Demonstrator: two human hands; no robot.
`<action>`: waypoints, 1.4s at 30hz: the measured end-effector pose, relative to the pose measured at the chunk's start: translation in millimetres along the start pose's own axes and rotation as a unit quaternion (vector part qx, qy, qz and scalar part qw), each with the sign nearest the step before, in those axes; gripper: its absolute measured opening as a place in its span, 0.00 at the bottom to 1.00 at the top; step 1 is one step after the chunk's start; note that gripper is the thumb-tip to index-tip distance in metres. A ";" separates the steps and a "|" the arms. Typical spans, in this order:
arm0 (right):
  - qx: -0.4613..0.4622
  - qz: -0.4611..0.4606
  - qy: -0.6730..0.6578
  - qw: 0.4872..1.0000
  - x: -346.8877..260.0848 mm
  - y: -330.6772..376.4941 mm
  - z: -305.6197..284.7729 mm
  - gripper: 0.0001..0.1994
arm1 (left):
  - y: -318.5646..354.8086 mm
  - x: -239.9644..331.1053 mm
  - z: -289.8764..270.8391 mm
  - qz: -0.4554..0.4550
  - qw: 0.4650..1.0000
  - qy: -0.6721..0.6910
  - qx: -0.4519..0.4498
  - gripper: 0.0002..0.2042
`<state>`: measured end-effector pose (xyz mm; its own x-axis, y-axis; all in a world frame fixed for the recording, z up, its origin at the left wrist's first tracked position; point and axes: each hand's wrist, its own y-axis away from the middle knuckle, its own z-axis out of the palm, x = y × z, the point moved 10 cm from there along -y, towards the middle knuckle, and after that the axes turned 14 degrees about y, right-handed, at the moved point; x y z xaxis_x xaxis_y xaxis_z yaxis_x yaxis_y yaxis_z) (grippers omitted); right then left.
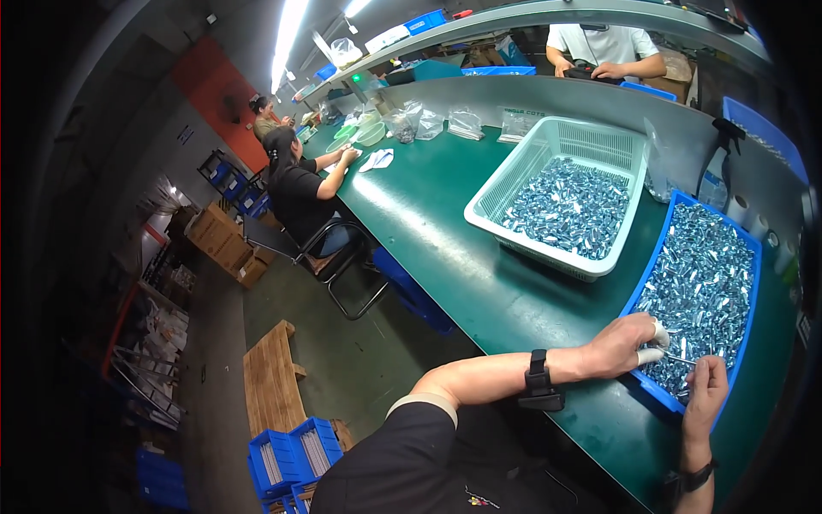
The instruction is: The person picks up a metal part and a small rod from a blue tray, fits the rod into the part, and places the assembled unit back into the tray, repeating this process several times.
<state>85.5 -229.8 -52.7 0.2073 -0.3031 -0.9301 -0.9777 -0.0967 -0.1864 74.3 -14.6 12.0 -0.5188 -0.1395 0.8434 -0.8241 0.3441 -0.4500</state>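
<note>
A blue tray (632, 301) full of small shiny metal parts (698, 274) stands in front of me on the right. Over its near end, my left hand (623, 344), with white covers on its fingertips, is closed in a pinch on one end of a thin metal rod (681, 359). My right hand (707, 392) pinches the other end, at the tray's near right edge. What sits at the rod's ends is hidden by my fingers. A pale green plastic basket (488, 218) to the left of the tray holds more of the metal parts.
The green tabletop (428, 231) runs away to the far left, where two people sit at work. A spray bottle (715, 176) and white rolls (738, 208) stand behind the tray. Plastic bags (465, 122) line the grey partition; another person works beyond it. Blue bins (291, 454) stand below left.
</note>
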 end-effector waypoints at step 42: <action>-0.087 -0.053 0.092 0.991 -26.8 3.9 20.5 0.18 | 9.2 -10.5 5.3 -0.010 0.994 0.106 -0.004 0.09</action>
<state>75.5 -202.6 -34.9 0.3274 -0.4492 -0.8313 -0.9328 -0.2940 -0.2085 71.0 -14.9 -2.5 -0.4418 0.0511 0.8956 -0.8315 0.3514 -0.4302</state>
